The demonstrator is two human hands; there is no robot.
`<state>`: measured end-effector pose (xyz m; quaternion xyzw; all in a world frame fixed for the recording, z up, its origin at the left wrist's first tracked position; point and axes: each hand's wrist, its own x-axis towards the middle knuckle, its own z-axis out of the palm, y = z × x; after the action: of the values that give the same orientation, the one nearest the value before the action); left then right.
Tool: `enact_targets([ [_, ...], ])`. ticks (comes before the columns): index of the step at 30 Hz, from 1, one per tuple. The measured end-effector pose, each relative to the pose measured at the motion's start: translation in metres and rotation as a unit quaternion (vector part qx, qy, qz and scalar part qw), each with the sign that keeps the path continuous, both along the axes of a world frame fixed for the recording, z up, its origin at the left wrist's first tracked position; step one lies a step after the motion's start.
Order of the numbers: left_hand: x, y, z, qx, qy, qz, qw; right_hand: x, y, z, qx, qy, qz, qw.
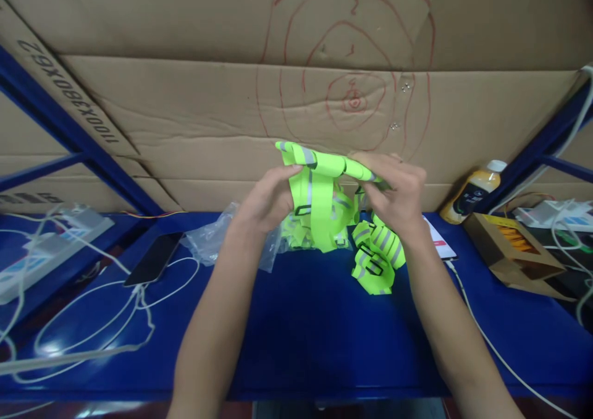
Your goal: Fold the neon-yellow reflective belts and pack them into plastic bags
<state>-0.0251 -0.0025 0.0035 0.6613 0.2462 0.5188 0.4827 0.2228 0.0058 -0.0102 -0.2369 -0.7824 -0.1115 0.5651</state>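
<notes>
A neon-yellow reflective strap [322, 212] with silver-grey stripes and a dark buckle hangs between my hands, held up above the table. My left hand [274, 198] grips its left part, the thumb lying along the upper edge. At the right end, my right hand [391, 183] pinches the folded band. Below my right hand, folded and rolled straps [377, 249] of the same kind lie on the blue table [319, 332]. Behind the held strap are more yellow pieces on clear plastic, partly hidden.
Clear plastic bags [208, 237] and a dark phone [154, 259] with white cables lie at left. On the right are a second phone [438, 240], a juice bottle [473, 191] and an open cardboard box [514, 252]. Power strips [60, 240] sit at the sides; cardboard [185, 104] stands behind.
</notes>
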Motion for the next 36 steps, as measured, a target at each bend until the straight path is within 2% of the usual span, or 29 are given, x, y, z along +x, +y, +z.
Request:
enact_targets([
  [3,0.001,-0.006,0.004,0.058,0.026,0.051,0.997,-0.003,0.005,-0.004,0.045,-0.029,-0.048,0.997],
  [6,0.003,-0.007,0.003,0.015,0.013,0.056,0.998,-0.012,0.006,-0.007,0.054,-0.051,-0.035,0.997],
  [9,0.002,-0.005,-0.002,-0.021,-0.013,0.040,0.999,-0.020,-0.002,-0.003,0.015,-0.094,0.014,0.995],
  [13,-0.005,-0.003,-0.006,-0.004,-0.025,0.063,0.998,-0.015,-0.016,0.012,-0.094,-0.118,0.072,0.986],
  [16,-0.007,-0.007,-0.007,0.035,0.029,0.068,0.997,-0.002,-0.019,0.020,-0.181,-0.090,0.074,0.977],
  [20,0.003,-0.013,-0.008,0.082,0.117,0.067,0.987,0.011,-0.019,0.025,-0.284,-0.150,0.103,0.942],
  [22,0.011,-0.013,-0.008,0.135,0.110,0.120,0.977,0.013,-0.020,0.028,-0.300,-0.143,0.089,0.939],
  [24,0.016,-0.011,-0.007,0.218,0.105,0.194,0.951,0.014,-0.022,0.029,-0.297,-0.118,0.065,0.945],
  [26,0.016,-0.008,-0.006,0.273,0.123,0.222,0.928,0.015,-0.024,0.030,-0.303,-0.100,0.070,0.945],
  [28,0.012,-0.006,-0.008,0.233,0.141,0.165,0.948,0.016,-0.025,0.030,-0.329,-0.088,0.112,0.933],
  [30,0.008,-0.005,-0.013,0.124,0.126,0.067,0.982,0.017,-0.027,0.030,-0.366,-0.068,0.169,0.913],
  [31,0.007,-0.005,-0.016,0.072,0.117,0.019,0.990,0.018,-0.028,0.030,-0.380,-0.055,0.193,0.903],
  [33,0.009,-0.006,-0.022,0.007,0.114,-0.044,0.992,0.018,-0.029,0.030,-0.384,-0.023,0.215,0.898],
  [36,0.015,-0.008,-0.023,-0.030,0.146,-0.060,0.987,0.020,-0.031,0.032,-0.347,-0.004,0.190,0.918],
])
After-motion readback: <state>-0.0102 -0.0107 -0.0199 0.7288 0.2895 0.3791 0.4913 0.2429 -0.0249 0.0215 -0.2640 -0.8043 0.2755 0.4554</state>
